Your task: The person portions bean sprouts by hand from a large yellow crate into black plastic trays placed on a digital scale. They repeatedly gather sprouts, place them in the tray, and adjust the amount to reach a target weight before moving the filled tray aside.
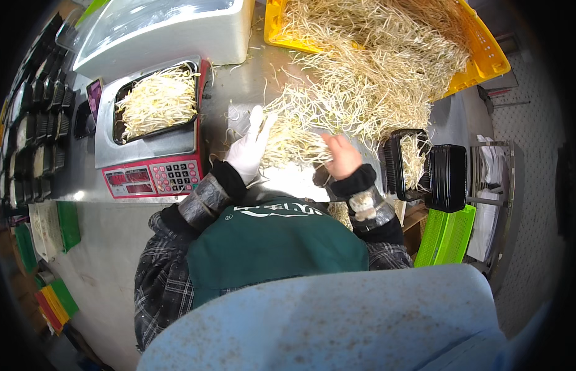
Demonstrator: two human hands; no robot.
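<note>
My left hand point(252, 147), in a white glove, is at the left side of a clump of bean sprouts point(292, 141) on the metal table. My bare right hand point(342, 156) has its fingers on the right side of the same clump, so the sprouts lie between both hands. Behind them a large heap of bean sprouts point(376, 83) spills from a yellow plastic crate point(487, 62). To the left, a black tray filled with sprouts point(158, 104) rests on a red digital scale point(151, 178). A black tray with some sprouts point(413, 162) is right of my right hand.
Stacked black plastic trays point(448, 176) stand at the table's right edge. A white foam box point(162, 41) is behind the scale, and a phone point(94, 95) leans beside it. Many packed trays point(37, 120) fill the far left. Green baskets point(443, 236) are below the table at right.
</note>
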